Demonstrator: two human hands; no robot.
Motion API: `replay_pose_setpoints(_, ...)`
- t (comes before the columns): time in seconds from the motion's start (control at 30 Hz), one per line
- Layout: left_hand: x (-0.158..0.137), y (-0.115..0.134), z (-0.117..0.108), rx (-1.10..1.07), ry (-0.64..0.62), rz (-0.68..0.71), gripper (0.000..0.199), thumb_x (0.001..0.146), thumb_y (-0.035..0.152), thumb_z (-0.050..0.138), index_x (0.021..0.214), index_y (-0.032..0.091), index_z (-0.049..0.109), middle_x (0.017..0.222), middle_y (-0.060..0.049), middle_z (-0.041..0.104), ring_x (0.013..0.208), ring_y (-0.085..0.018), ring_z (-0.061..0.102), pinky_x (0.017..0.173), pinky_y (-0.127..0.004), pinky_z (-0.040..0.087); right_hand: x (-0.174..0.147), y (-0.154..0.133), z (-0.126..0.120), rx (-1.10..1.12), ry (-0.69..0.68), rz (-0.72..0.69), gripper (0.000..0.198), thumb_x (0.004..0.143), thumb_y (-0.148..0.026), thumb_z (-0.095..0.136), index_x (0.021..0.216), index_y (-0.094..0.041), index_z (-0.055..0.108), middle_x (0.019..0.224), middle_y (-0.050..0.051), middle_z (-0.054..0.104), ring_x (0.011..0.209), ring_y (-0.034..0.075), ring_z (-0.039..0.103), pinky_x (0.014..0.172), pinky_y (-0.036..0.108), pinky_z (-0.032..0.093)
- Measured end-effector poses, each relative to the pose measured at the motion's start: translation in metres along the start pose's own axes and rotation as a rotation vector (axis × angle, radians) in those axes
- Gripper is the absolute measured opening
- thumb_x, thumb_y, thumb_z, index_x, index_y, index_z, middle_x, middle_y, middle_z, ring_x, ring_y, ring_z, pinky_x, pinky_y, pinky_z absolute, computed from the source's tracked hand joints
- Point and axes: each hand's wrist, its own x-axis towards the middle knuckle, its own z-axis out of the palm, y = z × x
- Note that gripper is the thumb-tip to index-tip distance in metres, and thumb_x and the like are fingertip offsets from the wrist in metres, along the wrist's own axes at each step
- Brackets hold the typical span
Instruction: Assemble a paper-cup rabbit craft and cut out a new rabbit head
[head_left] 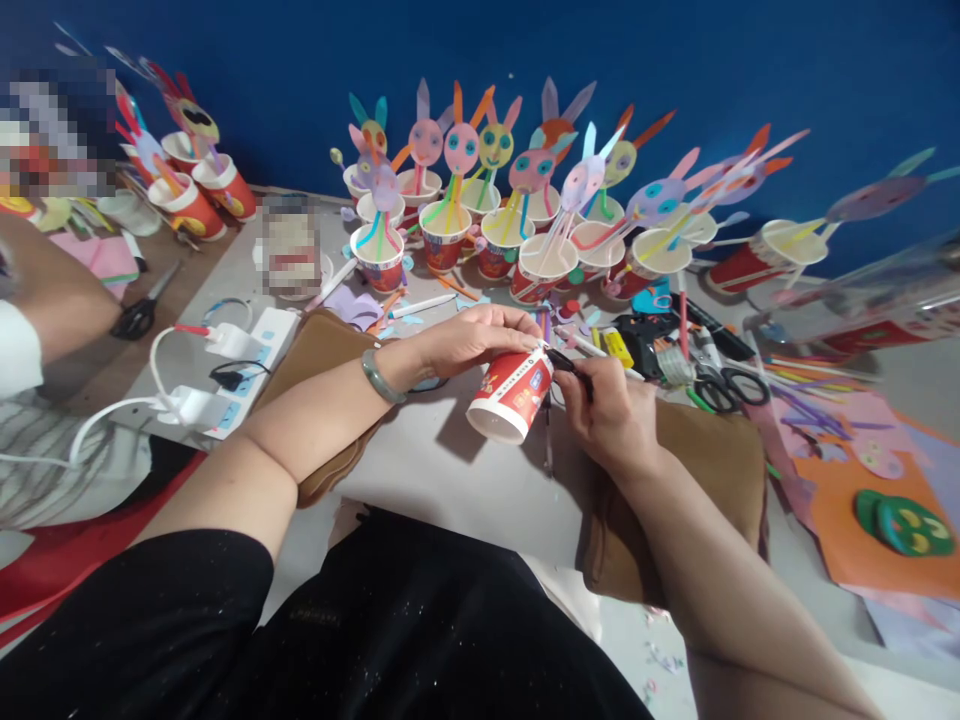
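Red paper cup (519, 396) sits tilted above the counter (427, 480); fingers of your left hand (472, 338) hold its far end, your right hand (616, 415) grips a dark tool (562, 361). Probably light, thin-walled, easily dented; you best support the stiffer end.

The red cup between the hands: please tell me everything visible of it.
The cup looks like paper: red, with a white printed strip, a blue patch and a pale band around its lower end. It is tilted above the table, pale end down. The left hand holds its upper end; a dark tool in the right hand is close, contact unclear.
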Motion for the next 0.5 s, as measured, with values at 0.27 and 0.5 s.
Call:
replay_pose_setpoints(0.27, -0.0007, 0.0009, 0.0004, 0.014, 0.010, -0.001, 0.019, 0.080, 0.021, 0.078, 0.083, 0.014, 0.060, 0.072, 0.002, 0.063, 0.059, -0.007, 0.057, 0.061, -0.022, 0.043, 0.0030, -0.0090, -0.0022, 0.323, -0.053, 0.123, 0.037, 0.103, -0.059, 0.044, 0.092, -0.025, 0.052, 0.061, -0.002, 0.056, 0.050, 0.014, 0.048, 0.054, 0.030, 0.041)
replay_pose_setpoints(0.5, -0.0021, 0.0036, 0.0045, 0.025, 0.021, -0.028, 0.016, 0.081, 0.017, 0.075, 0.081, 0.013, 0.060, 0.070, 0.003, 0.061, 0.058, -0.007, 0.056, 0.061, -0.022, 0.043, 0.0030, -0.0024, -0.0014, 0.190, -0.007, 0.048, 0.034, 0.100, -0.056, 0.050, 0.094, -0.023, 0.055, 0.065, 0.000, 0.059, 0.052, 0.016, 0.052, 0.053, 0.030, 0.039)
